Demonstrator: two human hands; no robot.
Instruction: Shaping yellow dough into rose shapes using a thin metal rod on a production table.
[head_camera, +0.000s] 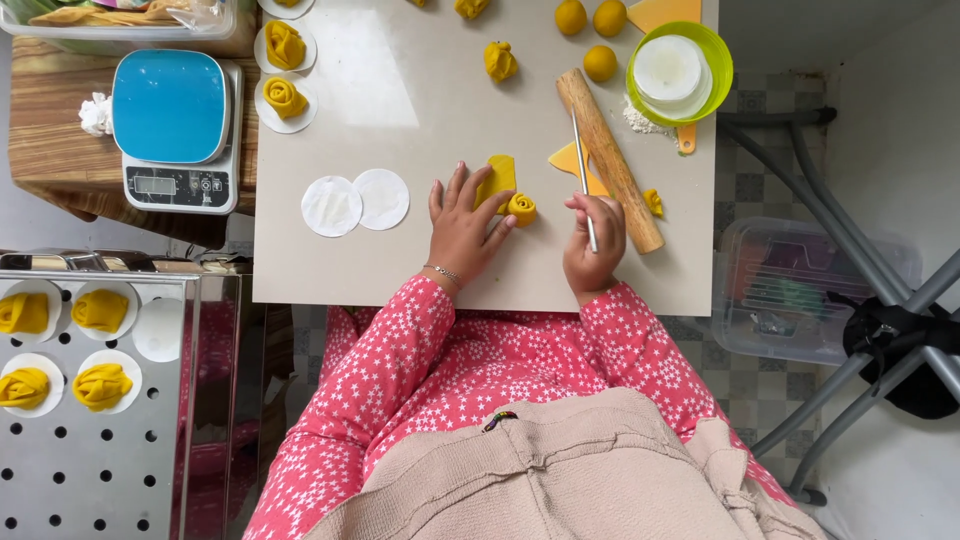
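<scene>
1. Here, nearest you, your pink star-print sleeves (400, 350) reach forward over a beige apron onto the pale tabletop (400, 270).
2. Your left hand (463, 228) lies flat with its grip apart, fingers spread; the fingertips rest on a strip of yellow dough (497, 178), and the forefinger touches its rolled end, a small dough rose (521, 208) just right of the hand.
3. Your right hand (592, 245) has its grip clamped on a thin metal stick (583, 175), which points away from you and lies along the near side of a wooden rolling pin (610, 160).
4. An orange scraper (567, 160) sits partly under the stick and pin; a small scrap of dough (653, 202) lies just beyond the pin on the right.
5. Left of your left hand, two white paper rounds (357, 202) overlap on the tabletop.
6. To the far left, below tabletop level, a perforated steel tray (90, 470) carries four finished roses on paper rounds, plus one bare round.
7. Farther off, a blue-topped kitchen scale (175, 130) stands on a wooden surface beside the tabletop.
8. Farthest, two more roses on paper (285, 95), loose roses, three dough balls (600, 62) and a green bowl (715, 55) holding paper rounds sit at the far edge.
</scene>
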